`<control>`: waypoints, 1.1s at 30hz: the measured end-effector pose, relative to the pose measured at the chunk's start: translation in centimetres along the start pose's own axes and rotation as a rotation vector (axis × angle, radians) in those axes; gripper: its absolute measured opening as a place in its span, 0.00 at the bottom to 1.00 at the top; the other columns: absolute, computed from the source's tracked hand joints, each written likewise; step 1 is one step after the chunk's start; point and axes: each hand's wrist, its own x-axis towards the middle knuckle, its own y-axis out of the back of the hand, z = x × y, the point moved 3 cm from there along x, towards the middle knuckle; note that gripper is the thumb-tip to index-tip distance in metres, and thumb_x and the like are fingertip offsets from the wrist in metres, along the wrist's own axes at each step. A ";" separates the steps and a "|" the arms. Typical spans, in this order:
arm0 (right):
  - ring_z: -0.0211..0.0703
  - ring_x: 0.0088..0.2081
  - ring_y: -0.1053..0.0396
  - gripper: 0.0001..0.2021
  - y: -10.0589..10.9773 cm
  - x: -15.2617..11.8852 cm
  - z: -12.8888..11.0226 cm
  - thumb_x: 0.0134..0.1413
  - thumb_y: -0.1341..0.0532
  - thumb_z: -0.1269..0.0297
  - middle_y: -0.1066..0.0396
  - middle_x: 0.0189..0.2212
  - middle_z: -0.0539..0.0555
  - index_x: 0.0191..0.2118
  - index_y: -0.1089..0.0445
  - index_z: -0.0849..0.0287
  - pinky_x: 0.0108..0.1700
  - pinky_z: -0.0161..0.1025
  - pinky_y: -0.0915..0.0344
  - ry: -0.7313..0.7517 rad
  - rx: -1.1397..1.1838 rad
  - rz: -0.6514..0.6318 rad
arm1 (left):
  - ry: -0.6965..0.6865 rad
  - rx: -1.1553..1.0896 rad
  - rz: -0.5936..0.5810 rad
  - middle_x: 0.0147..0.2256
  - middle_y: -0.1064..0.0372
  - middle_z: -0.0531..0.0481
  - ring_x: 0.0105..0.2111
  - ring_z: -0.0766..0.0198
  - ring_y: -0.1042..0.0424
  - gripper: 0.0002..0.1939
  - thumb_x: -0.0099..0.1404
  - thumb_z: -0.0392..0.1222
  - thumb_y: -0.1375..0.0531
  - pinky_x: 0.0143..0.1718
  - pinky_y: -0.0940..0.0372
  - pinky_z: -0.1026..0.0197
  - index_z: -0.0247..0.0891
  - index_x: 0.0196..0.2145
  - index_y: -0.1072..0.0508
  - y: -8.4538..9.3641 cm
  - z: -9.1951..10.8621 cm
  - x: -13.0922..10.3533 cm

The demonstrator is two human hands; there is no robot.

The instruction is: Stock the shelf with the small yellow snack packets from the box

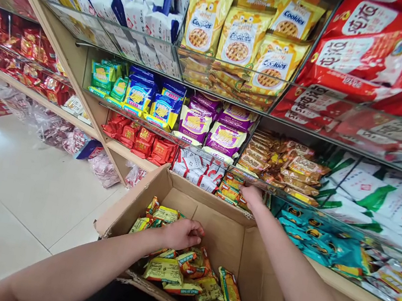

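An open cardboard box [255, 261] stands against the shelf, holding several small yellow, green and orange packets [164, 270]. Over these packets, inside the box, is my left hand [183, 234], its fingers curled inward; whatever they may hold is hidden. My right hand [251, 197] reaches past the box's far edge into a low shelf compartment and touches the small yellow-orange packets [228, 191] there. Its fingertips are hidden among the packets, so its grip cannot be made out.
Glass-fronted shelves hold yellow cookie bags [240, 40], red bags [360, 59], purple biscuit packs [195, 121] and teal packets [309, 236]. Clear glass edges run just above my right hand. Plastic-wrapped bundles [51, 121] lie on the tiled floor [19, 188] at left.
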 end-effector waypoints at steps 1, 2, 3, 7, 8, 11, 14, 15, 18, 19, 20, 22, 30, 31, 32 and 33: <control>0.49 0.33 0.30 0.08 0.0 -0.2 0.1 0.42 0.40 0.63 0.27 0.28 0.57 0.31 0.28 0.59 0.32 0.38 0.35 -0.001 -0.002 -0.010 | -0.004 0.007 -0.002 0.24 0.33 0.54 0.23 0.69 0.38 0.14 0.55 0.41 0.47 0.25 0.43 0.69 0.36 0.39 0.30 -0.1 -0.2 0.1; 0.48 0.32 0.30 0.08 0.1 -0.4 0.1 0.42 0.40 0.62 0.27 0.26 0.56 0.30 0.28 0.59 0.31 0.37 0.35 -0.005 0.003 -0.018 | -0.007 0.016 -0.005 0.25 0.33 0.54 0.23 0.69 0.38 0.14 0.55 0.41 0.47 0.25 0.43 0.69 0.37 0.39 0.30 -0.1 -0.3 0.2; 0.46 0.31 0.30 0.08 0.2 -0.5 0.2 0.42 0.39 0.62 0.28 0.26 0.55 0.30 0.28 0.60 0.30 0.36 0.35 -0.010 0.010 -0.023 | -0.005 0.028 -0.008 0.25 0.33 0.54 0.23 0.69 0.38 0.14 0.55 0.41 0.47 0.25 0.43 0.69 0.37 0.39 0.30 -0.2 -0.3 0.3; 0.46 0.34 0.31 0.09 1.5 -1.1 0.0 0.43 0.40 0.62 0.28 0.30 0.56 0.32 0.29 0.60 0.34 0.38 0.36 -0.013 -0.009 -0.011 | 0.004 0.123 -0.022 0.28 0.30 0.52 0.26 0.68 0.35 0.14 0.56 0.42 0.47 0.27 0.41 0.68 0.37 0.40 0.30 -0.3 0.0 0.1; 0.48 0.36 0.31 0.10 2.0 -1.4 -0.1 0.44 0.41 0.62 0.28 0.32 0.57 0.33 0.29 0.60 0.36 0.39 0.37 -0.014 -0.023 -0.006 | -0.009 0.176 -0.028 0.30 0.30 0.51 0.28 0.67 0.34 0.15 0.56 0.43 0.47 0.29 0.41 0.67 0.38 0.40 0.30 -0.2 0.3 0.0; 0.50 0.41 0.34 0.11 3.5 -3.4 -1.2 0.46 0.43 0.64 0.30 0.36 0.59 0.36 0.30 0.62 0.43 0.42 0.40 0.061 -0.149 0.039 | -0.087 0.375 -0.085 0.34 0.29 0.47 0.34 0.61 0.32 0.16 0.58 0.47 0.48 0.33 0.40 0.63 0.39 0.39 0.28 -0.4 1.3 -0.5; 0.49 0.44 0.38 0.09 4.3 -8.0 -3.1 0.50 0.46 0.66 0.32 0.39 0.59 0.36 0.32 0.62 0.47 0.44 0.44 0.369 -0.340 0.112 | -0.172 0.496 -0.170 0.33 0.29 0.44 0.35 0.57 0.31 0.20 0.61 0.51 0.54 0.35 0.40 0.60 0.38 0.38 0.27 -0.7 2.1 -1.0; 0.48 0.44 0.38 0.09 4.1 -9.9 -3.5 0.52 0.49 0.66 0.33 0.39 0.59 0.35 0.33 0.62 0.47 0.44 0.44 0.468 -0.378 0.066 | -0.198 0.509 -0.191 0.33 0.29 0.43 0.34 0.57 0.31 0.22 0.62 0.52 0.56 0.35 0.40 0.60 0.38 0.37 0.27 -0.7 2.3 -1.1; 0.45 0.40 0.36 0.09 1.8 -15.0 -2.7 0.53 0.49 0.64 0.34 0.36 0.57 0.35 0.34 0.61 0.43 0.41 0.40 0.495 -0.486 -0.369 | -0.239 0.484 -0.231 0.31 0.28 0.45 0.34 0.58 0.31 0.25 0.59 0.58 0.54 0.36 0.41 0.61 0.40 0.33 0.25 -0.9 2.7 -1.5; 0.46 0.40 0.35 0.10 0.9 -16.3 -1.9 0.50 0.45 0.62 0.34 0.38 0.58 0.37 0.34 0.61 0.42 0.41 0.39 0.438 -0.537 -0.530 | -0.239 0.469 -0.244 0.31 0.28 0.47 0.35 0.59 0.31 0.23 0.57 0.60 0.51 0.37 0.41 0.62 0.41 0.33 0.25 -1.0 2.8 -1.6; 0.47 0.41 0.35 0.14 0.0 -17.5 -1.0 0.46 0.41 0.60 0.35 0.39 0.59 0.38 0.35 0.62 0.42 0.41 0.39 0.370 -0.591 -0.671 | -0.235 0.459 -0.255 0.32 0.28 0.48 0.36 0.59 0.32 0.22 0.54 0.61 0.48 0.38 0.41 0.62 0.42 0.32 0.25 -1.0 2.8 -1.6; 0.49 0.43 0.36 0.21 -1.2 -18.9 0.5 0.37 0.36 0.60 0.36 0.41 0.59 0.41 0.35 0.63 0.42 0.41 0.38 0.262 -0.680 -0.832 | -0.220 0.459 -0.269 0.34 0.29 0.49 0.37 0.59 0.32 0.19 0.51 0.59 0.43 0.40 0.42 0.63 0.43 0.32 0.25 -1.1 2.8 -1.7; 0.48 0.41 0.35 0.26 -1.2 -18.3 1.0 0.29 0.35 0.64 0.34 0.41 0.58 0.42 0.34 0.62 0.38 0.39 0.38 0.162 -0.680 -0.906 | -0.060 0.215 -0.197 0.30 0.29 0.50 0.30 0.64 0.31 0.16 0.56 0.51 0.45 0.32 0.39 0.64 0.40 0.37 0.27 -0.9 1.9 -1.2; 0.46 0.39 0.34 0.22 -0.8 -17.9 0.8 0.31 0.36 0.66 0.32 0.38 0.55 0.39 0.33 0.60 0.37 0.37 0.38 0.168 -0.619 -0.854 | -0.045 0.118 -0.152 0.31 0.29 0.49 0.31 0.64 0.31 0.16 0.56 0.49 0.44 0.33 0.38 0.63 0.39 0.39 0.29 -0.9 1.8 -1.1; 0.44 0.37 0.34 0.17 -0.4 -17.4 0.6 0.32 0.37 0.67 0.31 0.35 0.53 0.36 0.32 0.59 0.35 0.36 0.39 0.175 -0.556 -0.781 | -0.039 0.004 -0.105 0.33 0.29 0.48 0.33 0.64 0.31 0.18 0.56 0.48 0.43 0.35 0.38 0.63 0.37 0.42 0.30 -0.9 1.6 -0.8; 0.41 0.34 0.34 0.12 0.1 -16.9 0.5 0.34 0.39 0.69 0.31 0.32 0.51 0.32 0.31 0.58 0.34 0.35 0.40 0.181 -0.492 -0.695 | -0.041 -0.120 -0.071 0.36 0.29 0.45 0.35 0.63 0.31 0.20 0.55 0.46 0.42 0.37 0.37 0.62 0.35 0.44 0.32 -1.0 1.5 -0.6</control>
